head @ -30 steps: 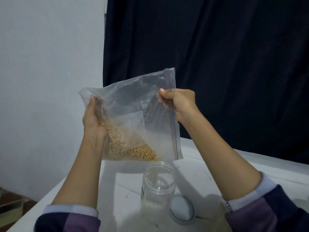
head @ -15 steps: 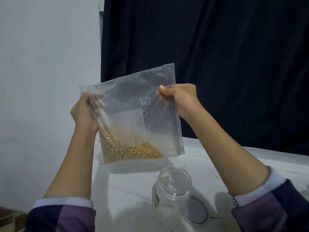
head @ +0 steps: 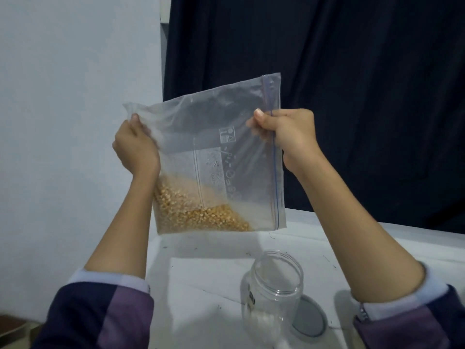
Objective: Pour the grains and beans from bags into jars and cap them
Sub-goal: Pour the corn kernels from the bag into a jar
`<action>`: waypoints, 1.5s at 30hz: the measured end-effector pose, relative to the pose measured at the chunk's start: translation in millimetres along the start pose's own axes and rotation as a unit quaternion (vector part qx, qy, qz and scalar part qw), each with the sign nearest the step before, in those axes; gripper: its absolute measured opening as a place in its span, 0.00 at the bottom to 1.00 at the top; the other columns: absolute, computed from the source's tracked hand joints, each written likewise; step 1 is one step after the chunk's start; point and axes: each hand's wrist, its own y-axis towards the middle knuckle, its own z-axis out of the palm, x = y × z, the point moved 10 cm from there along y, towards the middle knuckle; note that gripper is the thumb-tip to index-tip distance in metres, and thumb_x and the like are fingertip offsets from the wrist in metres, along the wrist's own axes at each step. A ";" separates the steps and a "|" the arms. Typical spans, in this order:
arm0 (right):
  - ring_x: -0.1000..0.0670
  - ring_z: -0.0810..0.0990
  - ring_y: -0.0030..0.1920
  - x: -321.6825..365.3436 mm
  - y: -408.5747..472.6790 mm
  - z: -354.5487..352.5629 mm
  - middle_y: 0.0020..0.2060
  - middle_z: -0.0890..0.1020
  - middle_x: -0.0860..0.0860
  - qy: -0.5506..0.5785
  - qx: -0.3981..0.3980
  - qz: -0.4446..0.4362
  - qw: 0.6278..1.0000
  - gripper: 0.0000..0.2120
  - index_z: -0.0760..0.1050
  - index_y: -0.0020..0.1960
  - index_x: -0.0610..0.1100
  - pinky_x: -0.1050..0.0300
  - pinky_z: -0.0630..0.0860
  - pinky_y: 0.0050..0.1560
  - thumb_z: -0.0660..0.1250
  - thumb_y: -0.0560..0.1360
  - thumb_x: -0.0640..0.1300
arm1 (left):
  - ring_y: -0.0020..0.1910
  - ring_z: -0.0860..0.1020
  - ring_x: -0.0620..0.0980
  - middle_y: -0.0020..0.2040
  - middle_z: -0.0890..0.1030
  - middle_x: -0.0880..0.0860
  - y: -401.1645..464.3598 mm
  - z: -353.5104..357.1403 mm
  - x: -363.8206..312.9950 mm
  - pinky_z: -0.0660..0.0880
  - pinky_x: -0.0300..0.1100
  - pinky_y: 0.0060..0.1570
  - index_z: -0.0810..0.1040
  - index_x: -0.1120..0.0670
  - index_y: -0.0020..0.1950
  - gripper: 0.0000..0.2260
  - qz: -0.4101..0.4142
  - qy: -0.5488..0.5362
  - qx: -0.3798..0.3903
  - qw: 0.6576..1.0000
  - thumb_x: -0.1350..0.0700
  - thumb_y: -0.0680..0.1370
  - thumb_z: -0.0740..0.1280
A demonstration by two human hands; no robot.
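A clear zip bag (head: 226, 137) hangs in the air above the table, turned so its blue zip edge runs down the right side. Yellow corn kernels (head: 198, 212) lie heaped in its lower left corner. My left hand (head: 136, 147) grips the bag's left edge near the top. My right hand (head: 286, 132) pinches the zip edge on the right. Below and to the right of the bag stands an open, clear plastic jar (head: 273, 285), upright on the table. Its grey lid (head: 308, 317) lies flat beside it on the right.
The white table (head: 201, 268) carries small dark specks. A pale wall stands to the left and a dark curtain (head: 352, 71) hangs behind the table. The table's left edge drops away near my left sleeve.
Both hands have lifted the bag a little and spread it wider. The kernels have settled toward the lower left corner. The jar sits further right in view.
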 end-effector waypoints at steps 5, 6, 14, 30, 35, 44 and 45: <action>0.46 0.84 0.47 1.5 -13.3 -12.8 0.38 0.86 0.44 0.032 -0.037 -0.007 0.999 0.07 0.83 0.36 0.40 0.52 0.78 0.58 0.73 0.73 0.40 | 0.27 0.62 0.40 0.29 0.64 0.46 -7.8 -0.3 -17.5 0.62 0.34 0.30 0.58 0.52 0.29 0.21 -0.004 -0.065 0.001 0.998 0.55 0.83 0.54; 0.46 0.85 0.46 1.5 -16.4 -15.0 0.38 0.86 0.44 0.039 -0.039 -0.008 0.998 0.07 0.83 0.36 0.40 0.51 0.78 0.58 0.73 0.73 0.40 | 0.27 0.62 0.40 0.29 0.64 0.46 -9.4 -1.3 -20.0 0.62 0.32 0.29 0.58 0.52 0.29 0.21 -0.005 -0.065 0.000 0.998 0.54 0.84 0.54; 0.52 0.83 0.39 9.3 -43.6 -29.1 0.36 0.85 0.46 0.042 -0.039 -0.043 0.997 0.07 0.83 0.39 0.39 0.56 0.80 0.54 0.71 0.74 0.41 | 0.25 0.60 0.41 0.27 0.62 0.47 -20.5 -6.7 -31.1 0.60 0.33 0.28 0.57 0.52 0.28 0.22 -0.010 -0.089 0.015 0.996 0.54 0.83 0.54; 0.51 0.85 0.43 -16.8 -67.1 -47.4 0.35 0.85 0.47 0.073 -0.056 0.003 0.996 0.10 0.82 0.38 0.39 0.57 0.77 0.57 0.68 0.76 0.41 | 0.21 0.55 0.43 0.27 0.55 0.48 -37.8 -12.7 -39.9 0.52 0.36 0.26 0.52 0.52 0.29 0.22 -0.019 -0.118 0.018 0.993 0.57 0.82 0.56; 0.53 0.84 0.35 -16.4 -64.6 -44.6 0.31 0.84 0.49 0.104 -0.045 0.000 0.994 0.09 0.80 0.39 0.37 0.62 0.80 0.49 0.68 0.76 0.38 | 0.21 0.56 0.43 0.27 0.56 0.47 -35.6 -11.8 -41.2 0.53 0.36 0.27 0.53 0.52 0.29 0.22 -0.021 -0.123 0.018 0.992 0.57 0.82 0.56; 0.52 0.84 0.36 -21.4 -63.1 -41.9 0.31 0.84 0.49 0.107 -0.048 0.012 0.993 0.09 0.80 0.39 0.37 0.62 0.80 0.49 0.68 0.76 0.38 | 0.20 0.56 0.42 0.26 0.57 0.47 -40.9 -12.9 -38.9 0.54 0.35 0.26 0.53 0.52 0.28 0.22 -0.047 -0.136 0.022 0.989 0.57 0.82 0.55; 0.52 0.84 0.36 -22.5 -63.1 -41.6 0.32 0.84 0.49 0.108 -0.050 0.014 0.993 0.09 0.80 0.39 0.37 0.62 0.80 0.50 0.68 0.76 0.38 | 0.20 0.56 0.42 0.26 0.58 0.47 -41.5 -13.0 -39.5 0.55 0.35 0.26 0.53 0.52 0.28 0.22 -0.048 -0.136 0.022 0.989 0.57 0.82 0.55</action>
